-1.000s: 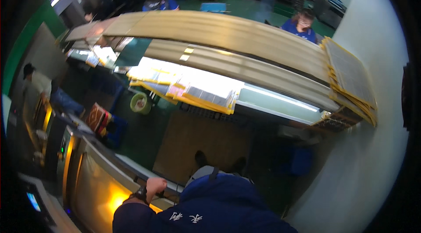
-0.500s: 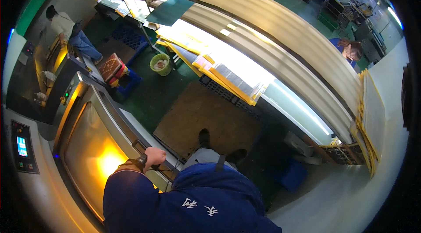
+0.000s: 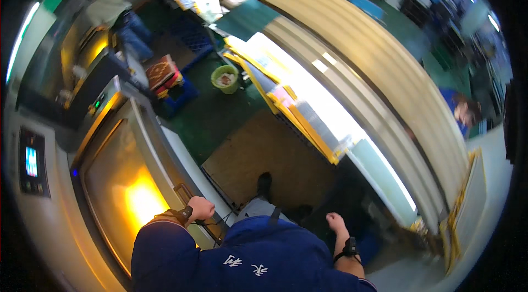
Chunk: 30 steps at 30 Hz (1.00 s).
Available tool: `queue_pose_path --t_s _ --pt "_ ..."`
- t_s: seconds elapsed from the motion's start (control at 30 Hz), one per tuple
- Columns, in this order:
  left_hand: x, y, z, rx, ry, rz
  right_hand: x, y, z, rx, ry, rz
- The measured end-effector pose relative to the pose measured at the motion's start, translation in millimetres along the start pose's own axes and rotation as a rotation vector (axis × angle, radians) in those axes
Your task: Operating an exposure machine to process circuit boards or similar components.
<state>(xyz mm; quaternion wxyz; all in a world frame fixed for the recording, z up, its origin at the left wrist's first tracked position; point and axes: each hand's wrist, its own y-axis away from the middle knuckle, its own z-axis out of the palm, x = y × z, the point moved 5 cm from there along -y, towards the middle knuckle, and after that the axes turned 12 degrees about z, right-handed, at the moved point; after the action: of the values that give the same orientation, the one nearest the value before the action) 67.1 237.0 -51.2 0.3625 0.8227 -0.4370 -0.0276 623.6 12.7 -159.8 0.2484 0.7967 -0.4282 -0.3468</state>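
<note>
At the lower left, a machine with a glowing yellow framed glass panel [image 3: 124, 154] stands beside me. My left hand [image 3: 201, 209] is closed at the panel's near right edge, over a bar handle [image 3: 180, 189] whose far end shows past the fist. The fingers' undersides are hidden. A dark band circles the left wrist. My right hand [image 3: 334, 221] hangs away from my body on the right, fingers curled and slightly blurred, with nothing seen in it. It wears a black wrist device [image 3: 350, 246].
A lit table [image 3: 382, 171] bearing yellow-edged sheets [image 3: 308, 127] runs along the right under a pale curved cover [image 3: 352, 39]. Ahead are a green basket [image 3: 225, 79] and a blue stool [image 3: 179, 97]. One person [image 3: 118, 17] stands far left; another [image 3: 465, 110] is beyond the cover.
My right hand and forearm have come into view at the lower right. The view has shifted, so the surroundings sit farther right and lower. My left hand stays closed at the panel edge.
</note>
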Motion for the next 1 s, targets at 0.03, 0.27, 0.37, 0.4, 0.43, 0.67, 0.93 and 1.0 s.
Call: queue_pose_path --t_s 0.03,0.27,0.37,0.4,0.43,0.67,0.93,1.0 --pt "-4.0 3.9 1.2 0.034 0.034 -0.051 -3.2 -11.8 6.6 -0.058 0.051 -0.01" --pt "-15.2 -15.7 -6.1 0.162 0.067 -0.175 -1.2 -139.6 67.3 -0.192 0.254 -0.192" --pt "-18.3 -18.9 7.3 0.476 0.305 -0.619 -74.8 -167.6 63.8 -0.339 0.438 -0.411" --pt "-16.9 -20.6 -2.6 0.499 0.411 -0.723 -99.6 -176.9 59.8 -0.368 0.479 -0.487" --pt "-16.5 -31.2 -7.1 0.642 0.536 -0.763 -126.5 -186.9 54.3 -0.386 0.505 -0.566" --pt "42.4 -117.1 53.6 0.62 1.143 -0.458 -383.3 -162.2 13.1 -0.317 0.353 -0.616" --pt "108.7 -83.4 52.7 0.926 1.13 -0.81 -397.7 -102.8 36.4 -0.378 0.696 -1.238" --pt "146.0 -97.0 74.3 1.202 1.339 -0.949 -355.1 -96.0 39.2 -0.531 0.834 -1.15"
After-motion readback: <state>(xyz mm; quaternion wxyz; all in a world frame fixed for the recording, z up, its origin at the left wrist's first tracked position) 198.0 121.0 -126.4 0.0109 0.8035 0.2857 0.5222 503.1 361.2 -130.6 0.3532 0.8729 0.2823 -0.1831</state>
